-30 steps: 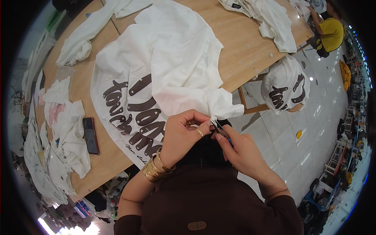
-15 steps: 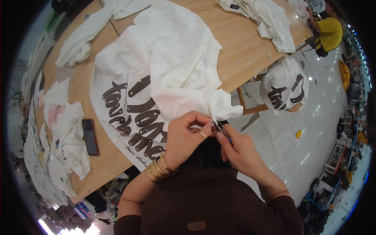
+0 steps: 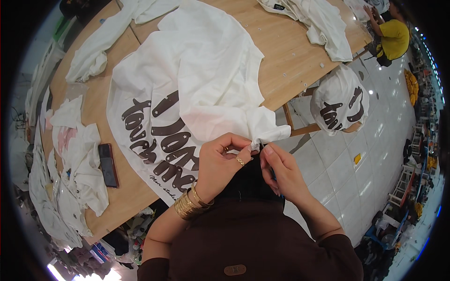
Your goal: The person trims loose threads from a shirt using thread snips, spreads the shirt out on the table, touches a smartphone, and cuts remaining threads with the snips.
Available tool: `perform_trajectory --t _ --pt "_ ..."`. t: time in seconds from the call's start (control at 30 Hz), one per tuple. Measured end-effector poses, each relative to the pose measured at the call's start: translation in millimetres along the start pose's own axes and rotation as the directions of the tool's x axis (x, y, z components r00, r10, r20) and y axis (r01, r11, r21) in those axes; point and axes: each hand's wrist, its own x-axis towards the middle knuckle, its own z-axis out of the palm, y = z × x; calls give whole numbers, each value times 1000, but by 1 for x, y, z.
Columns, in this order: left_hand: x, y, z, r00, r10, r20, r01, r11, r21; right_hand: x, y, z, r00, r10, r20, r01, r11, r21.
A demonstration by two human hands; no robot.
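A white garment with large dark lettering lies spread over the table, its near right end reaching past the edge to my hands. My left hand, with a ring and gold bangles, pinches a gathered bit of that end between thumb and fingers. Close beside it, my right hand is closed around thread snips. Only a little of the dark blades shows, right at the pinched cloth; the rest is hidden by my fingers.
The wooden table bears more white garments, cloth pieces at the left and a phone. White printed cloth covers a stool right of the table. A person in yellow works at the far right.
My right hand has turned more upright, and the snips' blades show less than before. My left hand keeps its pinch on the cloth, barely moved.
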Motion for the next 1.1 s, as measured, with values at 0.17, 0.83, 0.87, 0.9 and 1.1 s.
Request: perform_trajectory --t 0.17,0.83,0.87,0.9,1.1 --pt "0 0 2 1000 14 0 -14 1000 -8 -7 -6 1 995 -26 101 30 999 -41" --pt "-4 3 7 904 422 67 -382 729 568 -4 -2 -6 983 91 161 -94 996 8" --pt "-4 3 7 904 422 67 -382 729 568 -2 1 -4 994 34 104 -28 998 -61" --pt "-3 4 6 903 422 81 -389 724 570 -1 3 -3 998 -27 52 34 991 -132" --pt "-3 0 4 929 370 35 -346 827 444 -2 0 -5 998 51 46 -46 994 -98"
